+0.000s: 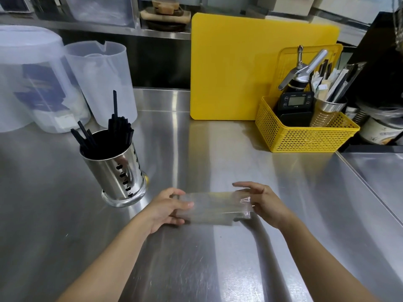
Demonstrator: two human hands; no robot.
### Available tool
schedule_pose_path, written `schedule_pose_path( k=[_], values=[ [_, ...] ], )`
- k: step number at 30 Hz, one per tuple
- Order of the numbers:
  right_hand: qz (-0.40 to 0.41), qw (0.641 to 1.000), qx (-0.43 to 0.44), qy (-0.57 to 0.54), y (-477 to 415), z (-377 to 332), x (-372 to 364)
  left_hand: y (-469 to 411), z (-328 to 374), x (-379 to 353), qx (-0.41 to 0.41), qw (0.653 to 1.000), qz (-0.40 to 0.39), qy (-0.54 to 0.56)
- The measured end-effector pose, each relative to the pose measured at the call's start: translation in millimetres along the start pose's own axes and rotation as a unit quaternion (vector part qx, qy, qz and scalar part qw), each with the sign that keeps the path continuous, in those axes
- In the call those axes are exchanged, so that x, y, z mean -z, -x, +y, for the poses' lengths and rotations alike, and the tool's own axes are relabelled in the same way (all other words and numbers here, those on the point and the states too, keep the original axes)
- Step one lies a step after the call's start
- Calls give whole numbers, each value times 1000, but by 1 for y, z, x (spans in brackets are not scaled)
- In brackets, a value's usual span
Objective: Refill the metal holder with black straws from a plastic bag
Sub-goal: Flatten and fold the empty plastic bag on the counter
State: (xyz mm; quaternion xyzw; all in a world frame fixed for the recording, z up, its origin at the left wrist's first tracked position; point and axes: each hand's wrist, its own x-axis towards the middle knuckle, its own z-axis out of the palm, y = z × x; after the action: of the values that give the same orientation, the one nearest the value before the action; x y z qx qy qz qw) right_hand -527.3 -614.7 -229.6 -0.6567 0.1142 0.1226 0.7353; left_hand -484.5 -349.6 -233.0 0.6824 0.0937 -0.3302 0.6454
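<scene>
Both forearms reach in from the near edge over the brushed steel worktop point(218, 269). Left hand point(168, 209) grips the left end of a clear, empty-looking plastic bag point(214, 207), thumb on top; right hand point(263, 202) pinches its right end, fingers spread. Left of them stands the perforated shiny metal holder point(115, 171) with black straws point(115, 125) inside. No writing is legible; the black digital scale point(295, 105) in the yellow basket point(305, 136) is too blurred to read.

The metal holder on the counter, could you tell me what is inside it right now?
Black straws stand inside the metal holder, leaning against its rim with one poking higher. Their lower ends and the holder's bottom are hidden by its wall.
</scene>
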Motion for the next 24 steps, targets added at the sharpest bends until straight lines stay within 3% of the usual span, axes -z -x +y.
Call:
schedule_pose_path(
  k=[4, 9, 17, 24],
  values=[
    [-13, 994, -59, -91, 2, 1, 2, 0, 2, -3, -39, 997, 56, 40],
    [-39, 998, -55, 4, 7, 7, -3, 0, -4, -7, -94, 992, 86, 23],
    [87, 994, 7, -71, 14, 17, -21, 4, -17, -3, -68, 995, 67, 33],
    [151, 987, 28, -49, 46, 20, -28, 20, -24, -9, -106, 992, 50, -38]
  ],
)
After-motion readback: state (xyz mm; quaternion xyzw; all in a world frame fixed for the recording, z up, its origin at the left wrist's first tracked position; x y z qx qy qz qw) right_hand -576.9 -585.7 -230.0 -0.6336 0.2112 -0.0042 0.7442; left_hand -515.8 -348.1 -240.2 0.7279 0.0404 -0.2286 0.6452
